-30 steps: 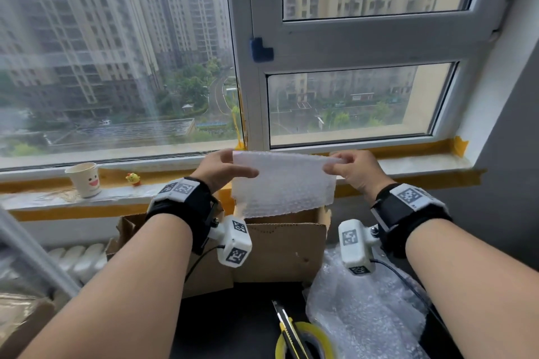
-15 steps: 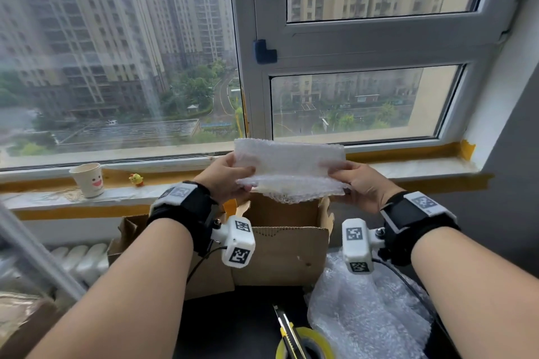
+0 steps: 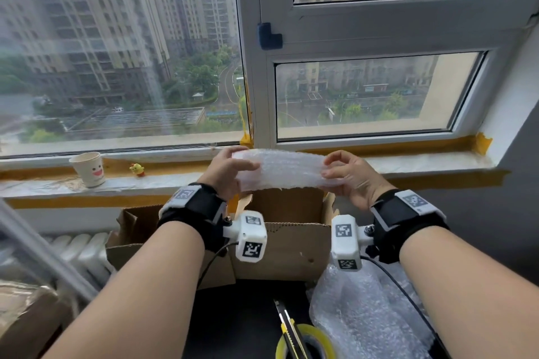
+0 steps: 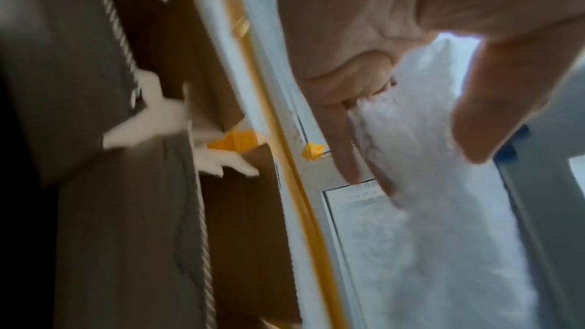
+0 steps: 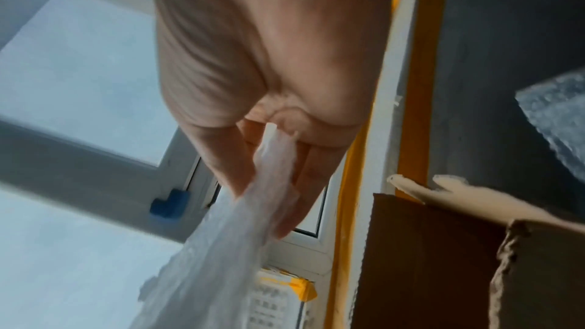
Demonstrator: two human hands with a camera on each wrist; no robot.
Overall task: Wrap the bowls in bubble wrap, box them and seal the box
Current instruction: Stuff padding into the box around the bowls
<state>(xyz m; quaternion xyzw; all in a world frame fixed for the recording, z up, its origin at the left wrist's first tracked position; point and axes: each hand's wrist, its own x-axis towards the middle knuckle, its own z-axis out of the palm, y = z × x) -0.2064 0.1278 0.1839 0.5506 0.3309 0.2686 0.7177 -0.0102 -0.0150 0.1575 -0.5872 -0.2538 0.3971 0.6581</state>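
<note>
A folded sheet of bubble wrap (image 3: 287, 167) stretches flat between my two hands, above the open cardboard box (image 3: 280, 245). My left hand (image 3: 230, 170) pinches its left end, thumb on top; the left wrist view shows the bubble wrap (image 4: 421, 184) between thumb and fingers. My right hand (image 3: 347, 173) pinches the right end, and in the right wrist view the bubble wrap (image 5: 240, 224) hangs from the fingers. No bowl shows in any view. The box's inside is hidden from the head camera.
A heap of bubble wrap (image 3: 367, 315) lies on the dark table at right. A yellow tape roll (image 3: 306, 342) with a utility knife (image 3: 287, 326) across it sits at the front. A paper cup (image 3: 89, 169) and small yellow toy (image 3: 137, 169) stand on the windowsill.
The sheet, held upright and spread a second ago, has been folded over into a narrower flat band; both hands stayed above the box, still pinching its ends.
</note>
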